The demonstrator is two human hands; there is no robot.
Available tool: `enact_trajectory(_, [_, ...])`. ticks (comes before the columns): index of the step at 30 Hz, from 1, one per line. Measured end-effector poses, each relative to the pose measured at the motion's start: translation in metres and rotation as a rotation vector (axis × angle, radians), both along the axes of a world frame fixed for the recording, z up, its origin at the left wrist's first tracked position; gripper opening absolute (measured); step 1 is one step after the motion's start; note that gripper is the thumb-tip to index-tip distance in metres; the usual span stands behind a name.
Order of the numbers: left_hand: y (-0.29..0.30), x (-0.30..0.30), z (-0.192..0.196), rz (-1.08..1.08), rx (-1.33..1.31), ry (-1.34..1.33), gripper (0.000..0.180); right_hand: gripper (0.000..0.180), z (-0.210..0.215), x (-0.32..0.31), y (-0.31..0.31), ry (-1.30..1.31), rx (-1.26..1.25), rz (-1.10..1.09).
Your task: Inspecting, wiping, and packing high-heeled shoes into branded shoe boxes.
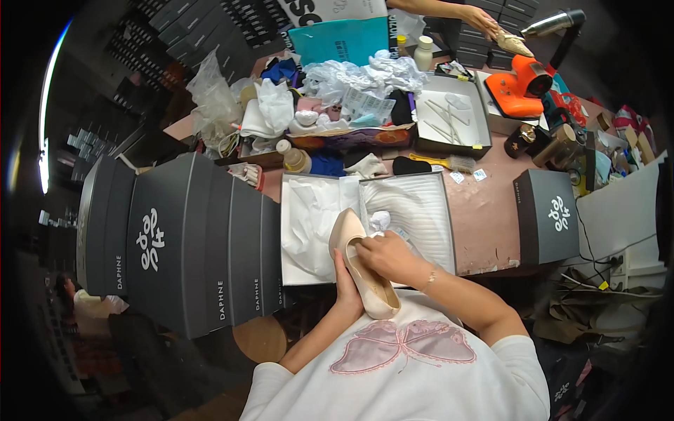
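Note:
A pale beige pointed-toe flat shoe (346, 230) is held up in front of my chest, toe pointing away from me. My left hand (345, 284) is closed around its left side. The bunched fingers of my right hand (387, 257) reach into the shoe's opening; whatever they pinch is hidden. Under the shoe's toe lies an open shoebox (451, 231), lined with white tissue paper (307, 210) on the left and ribbed white padding (421, 203) on the right. A crumpled wad of white paper (380, 220) rests in the box, just beyond my right hand.
Dark grey shoeboxes (165, 238) are stacked at left, and another box (551, 216) stands at right. Behind are a brush (460, 164), a bottle (293, 157), a carton of crumpled paper (358, 137) and an orange tool (518, 91). Another person's hand (481, 21) holds a shoe at the far right.

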State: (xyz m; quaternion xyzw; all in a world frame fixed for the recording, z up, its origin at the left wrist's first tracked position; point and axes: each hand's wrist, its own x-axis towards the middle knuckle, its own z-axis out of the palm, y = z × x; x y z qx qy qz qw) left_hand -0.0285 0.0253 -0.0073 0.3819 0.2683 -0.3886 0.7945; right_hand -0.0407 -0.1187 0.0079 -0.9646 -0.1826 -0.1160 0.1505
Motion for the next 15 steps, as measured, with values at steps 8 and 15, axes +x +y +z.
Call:
enact_trajectory(8, [-0.001,0.002,0.008,-0.045,-0.104,-0.063,0.075,0.010,-0.010,0.010,0.001,-0.059,0.066,0.083])
enact_trajectory(15, [-0.006,-0.007,0.005,-0.005,-0.054,-0.007,0.075,0.010,-0.018,0.017,0.009,0.067,-0.136,0.103])
